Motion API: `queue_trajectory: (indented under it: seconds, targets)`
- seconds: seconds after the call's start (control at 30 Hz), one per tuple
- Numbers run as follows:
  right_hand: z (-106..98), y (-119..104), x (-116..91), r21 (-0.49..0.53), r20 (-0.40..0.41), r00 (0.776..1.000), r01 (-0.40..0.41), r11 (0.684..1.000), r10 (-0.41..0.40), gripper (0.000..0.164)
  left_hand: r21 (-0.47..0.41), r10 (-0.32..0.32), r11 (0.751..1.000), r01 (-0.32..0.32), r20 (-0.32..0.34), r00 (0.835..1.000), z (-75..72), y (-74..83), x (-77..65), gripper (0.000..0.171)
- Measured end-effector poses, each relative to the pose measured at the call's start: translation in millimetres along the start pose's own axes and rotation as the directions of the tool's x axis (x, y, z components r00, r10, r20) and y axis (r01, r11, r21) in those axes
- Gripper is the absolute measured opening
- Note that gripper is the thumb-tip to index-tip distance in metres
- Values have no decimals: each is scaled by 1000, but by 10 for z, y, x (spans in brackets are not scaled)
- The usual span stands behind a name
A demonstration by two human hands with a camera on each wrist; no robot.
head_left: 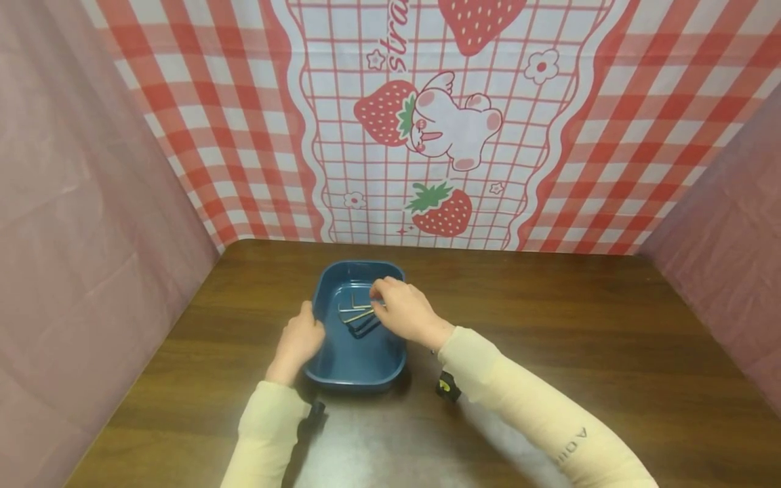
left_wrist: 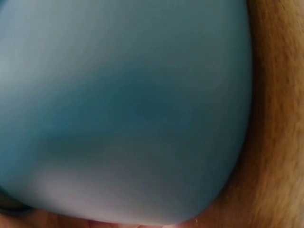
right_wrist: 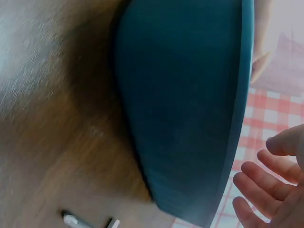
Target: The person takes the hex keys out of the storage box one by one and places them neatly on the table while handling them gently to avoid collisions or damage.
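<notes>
The bent metal rods (head_left: 360,316) lie around the middle of the blue tray (head_left: 356,362), long arms running mostly between its left and right edges. My right hand (head_left: 407,312) is nearer: over the tray's right edge, fingers loosely parted, nothing seen between them, the rods leftward and partly hidden behind it. My left hand (head_left: 299,337) grips the tray's left edge above the wooden table (head_left: 518,312)

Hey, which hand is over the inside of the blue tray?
The right hand, above the thin metal pieces inside the tray; the left hand instead holds the tray's left rim.
</notes>
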State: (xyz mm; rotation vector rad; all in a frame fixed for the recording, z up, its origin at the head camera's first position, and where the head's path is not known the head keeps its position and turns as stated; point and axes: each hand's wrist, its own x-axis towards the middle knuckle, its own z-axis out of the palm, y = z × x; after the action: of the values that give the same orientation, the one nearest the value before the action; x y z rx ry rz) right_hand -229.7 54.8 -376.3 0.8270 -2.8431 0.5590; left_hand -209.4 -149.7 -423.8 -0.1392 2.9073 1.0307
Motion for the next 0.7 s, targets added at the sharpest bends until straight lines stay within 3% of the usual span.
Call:
queue_trajectory:
  seconds: [0.53,0.7]
  targets:
    - [254,-198,-5,-66,160,985,81,995,-70,20,6,-4,1000,4,-11,1000,-2,5,-21,46]
    - [304,-199,-16,-80,149,987,77,994,-64,14,10,3,1000,-3,-16,1000,8,3,-12,44]
